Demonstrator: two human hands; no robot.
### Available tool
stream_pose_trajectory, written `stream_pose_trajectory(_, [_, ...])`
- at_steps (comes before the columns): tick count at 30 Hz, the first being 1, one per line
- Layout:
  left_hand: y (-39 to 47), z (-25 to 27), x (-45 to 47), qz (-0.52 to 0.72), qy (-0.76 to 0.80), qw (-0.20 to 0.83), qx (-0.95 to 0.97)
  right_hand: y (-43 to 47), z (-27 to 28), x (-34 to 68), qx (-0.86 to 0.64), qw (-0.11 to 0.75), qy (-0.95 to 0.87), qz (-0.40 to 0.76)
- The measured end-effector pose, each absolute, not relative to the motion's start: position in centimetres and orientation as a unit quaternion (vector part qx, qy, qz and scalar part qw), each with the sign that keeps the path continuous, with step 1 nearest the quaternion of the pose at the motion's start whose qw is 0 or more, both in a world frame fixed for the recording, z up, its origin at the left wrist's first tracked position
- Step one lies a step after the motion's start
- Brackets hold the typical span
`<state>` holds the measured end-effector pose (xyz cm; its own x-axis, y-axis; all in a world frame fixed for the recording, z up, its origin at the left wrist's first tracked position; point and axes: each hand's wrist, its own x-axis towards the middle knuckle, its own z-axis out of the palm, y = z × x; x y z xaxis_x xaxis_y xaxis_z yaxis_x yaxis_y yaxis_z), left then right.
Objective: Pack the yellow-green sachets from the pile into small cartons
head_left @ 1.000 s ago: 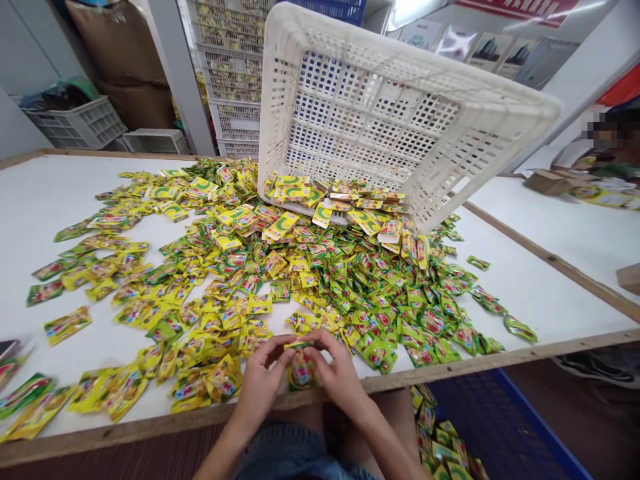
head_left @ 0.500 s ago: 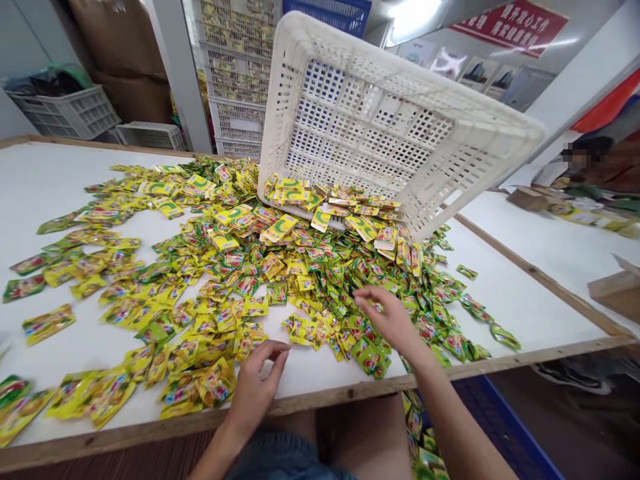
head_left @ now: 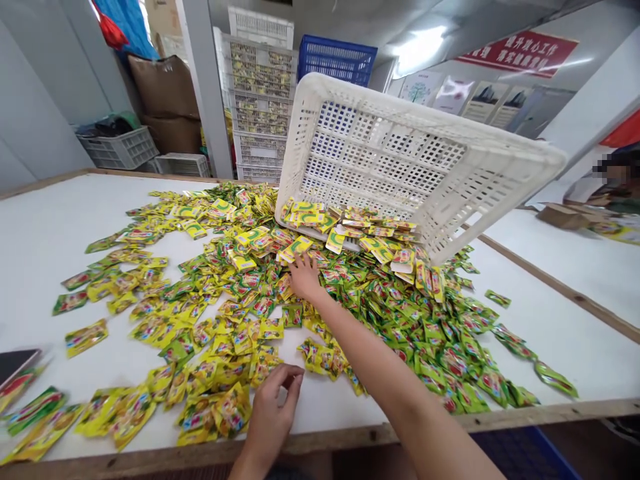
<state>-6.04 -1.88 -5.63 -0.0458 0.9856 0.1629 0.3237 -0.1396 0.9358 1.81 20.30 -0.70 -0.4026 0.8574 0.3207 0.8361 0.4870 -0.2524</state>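
My right hand (head_left: 304, 277) stretches over the heap, fingers spread and open, its tips at the lower edge of a flat yellow box (head_left: 296, 249) with a green curve. Around it lie many small green packets (head_left: 340, 273) and yellow packets (head_left: 240, 337). By the table's front edge, my left hand (head_left: 275, 407) is curled, thumb and forefinger tips close together, with no packet visible between them. Yellow packets (head_left: 220, 413) lie just left of it. A white plastic crate (head_left: 430, 120) stands tipped on its side behind the heap, more flat yellow boxes (head_left: 375, 230) spilling from its mouth.
A wooden strip (head_left: 560, 287) edges the white table (head_left: 40, 247) on the right. A dark phone-like object (head_left: 17, 363) lies at the left. Stacked white crates (head_left: 263, 120) and a blue crate (head_left: 337, 60) stand behind. A person (head_left: 620, 173) is at the far right.
My right hand has moved from the green packets on the right, up and left to the yellow box by the crate. My left hand stays near the front edge. The view has shifted.
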Motion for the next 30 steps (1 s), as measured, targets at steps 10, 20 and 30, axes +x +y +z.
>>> stream_pose_trajectory(10, [-2.7,-3.8,-6.5,0.614,0.608,0.235,0.445,8.0,6.4,7.4,-0.362,0.371,-0.82,0.244])
stream_pose_trajectory(20, [-5.3,-3.9,-5.9,0.527,0.477,0.604,0.36,9.8,-1.4,3.5,-0.474,0.238,-0.814,0.238])
stream_pose_trajectory(30, [-5.7,-4.7,-5.9,0.532,0.498,0.596,0.337,9.3,-4.1,1.9,-0.496,0.145,-0.843,0.151])
